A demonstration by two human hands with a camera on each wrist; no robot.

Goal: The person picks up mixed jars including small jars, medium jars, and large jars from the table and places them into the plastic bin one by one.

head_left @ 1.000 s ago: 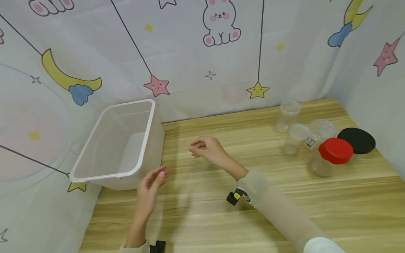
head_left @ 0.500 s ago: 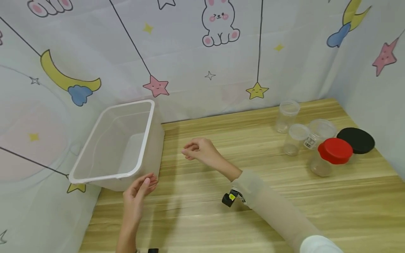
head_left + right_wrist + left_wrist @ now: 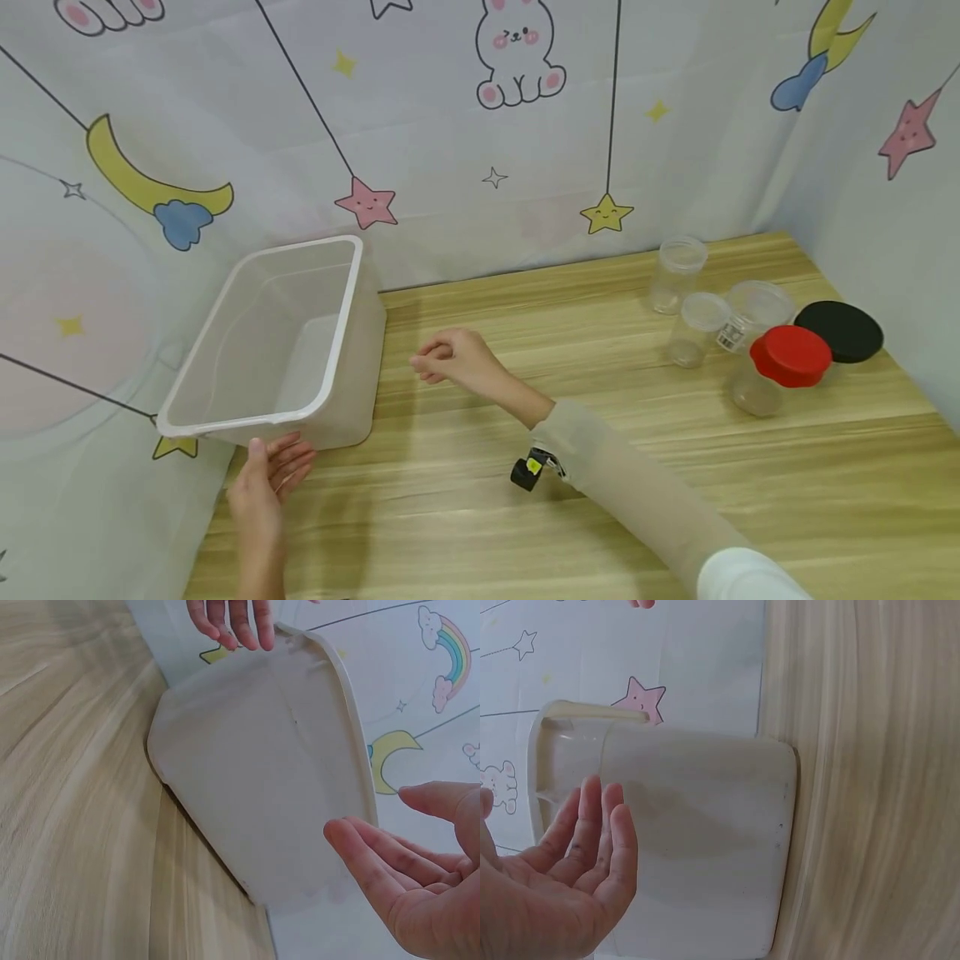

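A whitish plastic bin [image 3: 360, 358] stands on the table at the left, nothing visible inside it. My left hand [image 3: 262, 487] is at its front side, just under the rim, fingers loosely bent and holding nothing. In the left wrist view those fingers [image 3: 592, 832] overlap the bin's wall [image 3: 705, 847]. To the right of the bin, over the table, my right hand [image 3: 461, 358] hovers with relaxed fingers and nothing in them. The right wrist view has the right fingers [image 3: 375, 859] in front of the bin's side [image 3: 240, 772], palm turned toward it.
At the right of the wood-grain table [image 3: 510, 517] are several clear jars [image 3: 678, 283], one with a red lid [image 3: 791, 354] and one under a black lid [image 3: 838, 330]. A curtain [image 3: 450, 125] printed with rabbits and stars hangs behind the table and along its sides.
My left hand has moved left and down, from beside the bin's front right corner to its front side. My right hand has shifted left, nearer the bin. Bin and jars stay put.
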